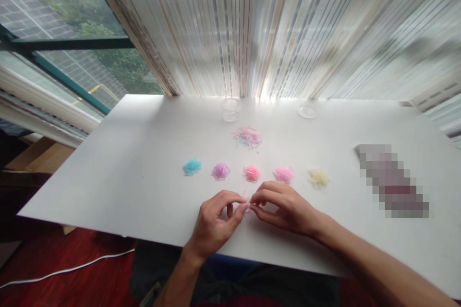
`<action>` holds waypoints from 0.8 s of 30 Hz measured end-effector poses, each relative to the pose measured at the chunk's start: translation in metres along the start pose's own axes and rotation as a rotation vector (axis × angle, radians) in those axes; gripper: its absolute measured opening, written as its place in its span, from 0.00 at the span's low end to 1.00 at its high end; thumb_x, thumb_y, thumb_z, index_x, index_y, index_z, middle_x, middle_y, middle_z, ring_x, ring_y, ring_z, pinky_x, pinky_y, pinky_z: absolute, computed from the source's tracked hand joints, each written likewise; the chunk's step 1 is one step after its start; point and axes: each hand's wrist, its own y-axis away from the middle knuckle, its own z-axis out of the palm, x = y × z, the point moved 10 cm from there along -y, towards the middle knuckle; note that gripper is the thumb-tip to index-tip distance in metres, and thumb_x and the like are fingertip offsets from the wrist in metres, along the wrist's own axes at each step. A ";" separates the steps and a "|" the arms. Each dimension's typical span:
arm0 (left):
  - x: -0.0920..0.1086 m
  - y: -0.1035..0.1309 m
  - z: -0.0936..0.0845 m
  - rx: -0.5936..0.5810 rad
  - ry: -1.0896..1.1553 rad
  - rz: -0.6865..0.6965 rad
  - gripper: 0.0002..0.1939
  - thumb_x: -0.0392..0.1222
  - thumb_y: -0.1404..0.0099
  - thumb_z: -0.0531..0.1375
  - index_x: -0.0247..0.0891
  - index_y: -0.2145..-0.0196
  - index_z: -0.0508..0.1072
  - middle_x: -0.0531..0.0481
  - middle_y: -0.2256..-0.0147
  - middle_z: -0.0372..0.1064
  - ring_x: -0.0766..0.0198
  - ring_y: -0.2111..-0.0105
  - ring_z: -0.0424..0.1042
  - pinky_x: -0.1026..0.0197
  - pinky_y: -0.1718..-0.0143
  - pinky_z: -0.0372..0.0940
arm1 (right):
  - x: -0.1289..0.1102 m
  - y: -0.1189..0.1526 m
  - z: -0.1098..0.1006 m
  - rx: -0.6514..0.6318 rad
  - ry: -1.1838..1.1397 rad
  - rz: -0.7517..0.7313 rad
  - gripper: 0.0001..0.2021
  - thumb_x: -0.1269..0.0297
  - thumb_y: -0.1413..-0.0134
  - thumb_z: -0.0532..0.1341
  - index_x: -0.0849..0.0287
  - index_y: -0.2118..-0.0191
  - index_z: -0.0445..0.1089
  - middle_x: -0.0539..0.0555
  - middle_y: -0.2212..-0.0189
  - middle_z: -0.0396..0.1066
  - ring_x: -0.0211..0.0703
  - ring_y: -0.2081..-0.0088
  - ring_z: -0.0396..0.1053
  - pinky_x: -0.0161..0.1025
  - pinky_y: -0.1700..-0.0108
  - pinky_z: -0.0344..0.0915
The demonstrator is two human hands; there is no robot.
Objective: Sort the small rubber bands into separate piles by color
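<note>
Near the front of the white table (118, 163), my left hand (215, 220) and my right hand (284, 207) meet fingertip to fingertip. Both are closed in a pinch. A thin pale pink piece (244, 194) sticks up by the left fingertips; whatever else they grip is too small to make out. Beneath the fingertips lie a few pale bits, partly hidden. Just beyond is a row of small piles of thin, band-like bits: turquoise (192, 167), purple (221, 171), coral (251, 173), pink (283, 174) and pale yellow (318, 178). Behind them is a loose mixed-colour pile (248, 137).
A clear round container (230, 109) stands at the table's back edge, with a clear flat lid (307, 112) to its right. A blurred-out oblong object (392, 180) lies on the right. Striped curtains (245, 29) hang behind the table; a window (82, 19) is at left.
</note>
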 end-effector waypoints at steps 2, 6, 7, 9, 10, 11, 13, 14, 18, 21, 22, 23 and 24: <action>0.000 0.001 0.000 -0.002 0.002 0.006 0.02 0.35 0.30 0.64 0.38 0.60 0.78 0.48 0.65 0.78 0.67 0.71 0.74 0.67 0.70 0.71 | -0.001 0.000 0.000 -0.003 -0.011 0.003 0.06 0.65 0.32 0.60 0.57 0.61 0.73 0.52 0.71 0.74 0.38 0.71 0.70 0.34 0.69 0.65; -0.001 0.001 0.002 -0.008 0.003 -0.002 0.02 0.37 0.29 0.64 0.38 0.61 0.78 0.47 0.66 0.79 0.67 0.72 0.73 0.66 0.71 0.71 | 0.000 -0.002 -0.003 0.003 -0.077 0.038 0.05 0.65 0.32 0.61 0.57 0.62 0.73 0.52 0.71 0.73 0.37 0.71 0.71 0.33 0.69 0.67; -0.002 0.001 0.002 -0.011 0.005 -0.006 0.03 0.37 0.29 0.64 0.38 0.61 0.78 0.47 0.66 0.79 0.67 0.72 0.73 0.66 0.71 0.71 | 0.001 -0.003 -0.005 0.008 -0.102 0.052 0.05 0.66 0.33 0.61 0.57 0.62 0.73 0.52 0.71 0.73 0.37 0.71 0.71 0.33 0.68 0.68; -0.002 0.001 0.003 -0.017 0.007 -0.006 0.03 0.38 0.29 0.63 0.38 0.61 0.78 0.47 0.65 0.79 0.66 0.72 0.73 0.66 0.72 0.70 | 0.003 -0.004 -0.007 0.018 -0.154 0.082 0.04 0.67 0.34 0.62 0.57 0.62 0.73 0.52 0.71 0.74 0.37 0.71 0.71 0.33 0.68 0.69; -0.002 0.001 0.004 -0.022 0.007 -0.003 0.03 0.38 0.29 0.63 0.38 0.61 0.78 0.47 0.66 0.79 0.66 0.72 0.73 0.66 0.72 0.70 | 0.004 -0.004 -0.008 0.022 -0.177 0.096 0.03 0.67 0.35 0.62 0.57 0.62 0.73 0.51 0.71 0.74 0.36 0.71 0.70 0.32 0.68 0.69; -0.002 0.001 0.004 -0.029 0.006 0.001 0.03 0.38 0.29 0.63 0.38 0.61 0.79 0.47 0.66 0.79 0.67 0.73 0.73 0.66 0.72 0.70 | 0.005 -0.004 -0.008 0.025 -0.197 0.111 0.03 0.68 0.35 0.63 0.57 0.63 0.73 0.51 0.71 0.74 0.36 0.71 0.70 0.32 0.68 0.69; -0.001 0.001 0.006 -0.043 -0.002 0.012 0.03 0.37 0.29 0.63 0.38 0.60 0.79 0.48 0.66 0.79 0.67 0.74 0.72 0.66 0.72 0.69 | 0.007 -0.004 -0.008 0.027 -0.235 0.142 0.03 0.69 0.37 0.64 0.58 0.64 0.73 0.51 0.72 0.74 0.36 0.72 0.70 0.32 0.68 0.69; -0.001 0.001 0.006 -0.049 -0.007 0.017 0.03 0.37 0.29 0.63 0.38 0.60 0.79 0.48 0.67 0.79 0.68 0.74 0.72 0.66 0.72 0.69 | 0.007 -0.004 -0.008 0.028 -0.252 0.157 0.03 0.69 0.38 0.64 0.58 0.64 0.73 0.50 0.72 0.74 0.36 0.72 0.70 0.32 0.69 0.69; 0.000 0.001 0.006 -0.060 -0.028 0.023 0.03 0.37 0.30 0.63 0.38 0.61 0.78 0.48 0.68 0.78 0.67 0.74 0.72 0.66 0.71 0.69 | 0.009 -0.004 -0.006 0.020 -0.307 0.217 0.04 0.68 0.38 0.64 0.57 0.66 0.72 0.50 0.73 0.74 0.36 0.72 0.70 0.32 0.69 0.69; 0.000 0.001 0.006 -0.065 -0.030 0.018 0.03 0.38 0.29 0.63 0.39 0.61 0.78 0.48 0.68 0.78 0.67 0.74 0.72 0.65 0.71 0.69 | 0.010 -0.004 -0.002 0.003 -0.312 0.235 0.04 0.67 0.38 0.65 0.57 0.66 0.72 0.50 0.73 0.74 0.36 0.72 0.69 0.32 0.69 0.69; 0.001 0.001 0.006 -0.064 -0.029 0.021 0.03 0.38 0.29 0.63 0.39 0.61 0.78 0.48 0.68 0.78 0.67 0.74 0.72 0.65 0.70 0.69 | 0.010 -0.004 -0.002 0.000 -0.302 0.229 0.03 0.66 0.38 0.65 0.57 0.65 0.73 0.50 0.73 0.74 0.36 0.72 0.70 0.32 0.69 0.69; 0.001 0.001 0.006 -0.062 -0.029 0.028 0.03 0.38 0.29 0.63 0.39 0.61 0.78 0.48 0.68 0.78 0.67 0.74 0.72 0.65 0.70 0.69 | 0.009 -0.004 -0.001 -0.003 -0.290 0.218 0.03 0.66 0.38 0.65 0.57 0.64 0.73 0.50 0.72 0.73 0.36 0.72 0.70 0.33 0.69 0.69; 0.002 0.000 0.006 -0.059 -0.029 0.036 0.02 0.37 0.29 0.63 0.38 0.61 0.77 0.48 0.68 0.78 0.67 0.74 0.72 0.65 0.70 0.69 | 0.009 -0.004 -0.001 -0.009 -0.280 0.205 0.02 0.66 0.38 0.65 0.57 0.63 0.73 0.51 0.72 0.73 0.37 0.71 0.70 0.33 0.69 0.69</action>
